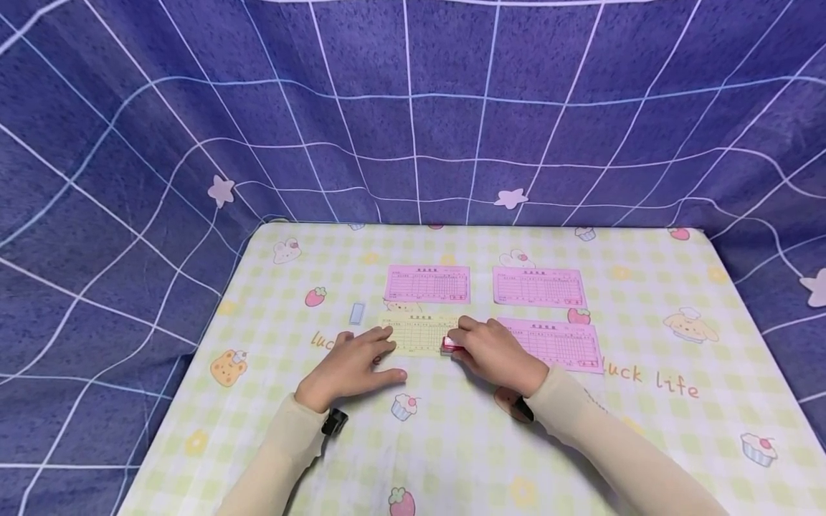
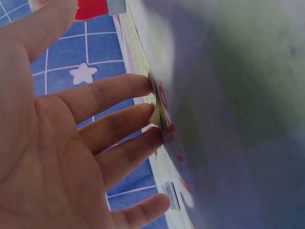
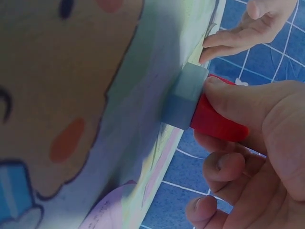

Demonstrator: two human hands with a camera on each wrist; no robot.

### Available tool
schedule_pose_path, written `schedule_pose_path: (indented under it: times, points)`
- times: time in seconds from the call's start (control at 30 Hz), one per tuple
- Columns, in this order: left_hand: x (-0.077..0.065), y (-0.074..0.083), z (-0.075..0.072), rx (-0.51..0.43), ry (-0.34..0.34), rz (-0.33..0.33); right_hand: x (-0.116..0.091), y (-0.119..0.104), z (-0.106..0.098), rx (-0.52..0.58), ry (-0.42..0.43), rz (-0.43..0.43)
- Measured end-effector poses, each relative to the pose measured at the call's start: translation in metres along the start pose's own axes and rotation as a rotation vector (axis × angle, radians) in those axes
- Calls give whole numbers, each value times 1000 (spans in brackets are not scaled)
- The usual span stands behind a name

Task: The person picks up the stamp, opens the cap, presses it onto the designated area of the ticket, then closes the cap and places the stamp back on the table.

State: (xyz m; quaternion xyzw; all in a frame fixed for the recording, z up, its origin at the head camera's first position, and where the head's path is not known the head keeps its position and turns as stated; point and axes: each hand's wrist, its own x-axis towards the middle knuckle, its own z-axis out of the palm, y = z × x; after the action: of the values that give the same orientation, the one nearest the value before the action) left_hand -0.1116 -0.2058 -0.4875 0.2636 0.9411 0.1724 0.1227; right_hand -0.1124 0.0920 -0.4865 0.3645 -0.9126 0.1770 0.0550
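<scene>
A yellow printed slip [image 1: 416,333] lies flat near the middle of the table. On its left end rest the fingertips of my left hand [image 1: 348,367], fingers extended and thumb held apart. The left wrist view shows a corner of the yellow slip [image 2: 156,113] bent up by those fingertips. My right hand [image 1: 497,351] pinches a red stamp with a grey base [image 3: 219,114] between thumb and fingers. The stamp stands at the lower right part of the yellow slip, base down. Part of a pink slip [image 1: 558,347] shows beyond my right hand, its left end partly covered.
Two more pink slips, one at back left [image 1: 429,284] and one at back right [image 1: 538,287], lie flat behind the yellow one. A small pale blue rectangular piece [image 1: 357,314] sits left of the slips. The patterned tablecloth [image 1: 490,459] reaches a blue gridded curtain [image 1: 445,129].
</scene>
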Motion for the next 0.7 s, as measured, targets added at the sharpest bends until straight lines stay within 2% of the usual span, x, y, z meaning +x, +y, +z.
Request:
schedule_pose_path:
  times: [0.47, 0.7]
  points:
    - [2, 1, -1, 10, 0, 2, 3, 0, -12, 21, -26, 15]
    - [2, -1, 2, 20, 21, 11, 3, 0, -11, 28, -26, 18]
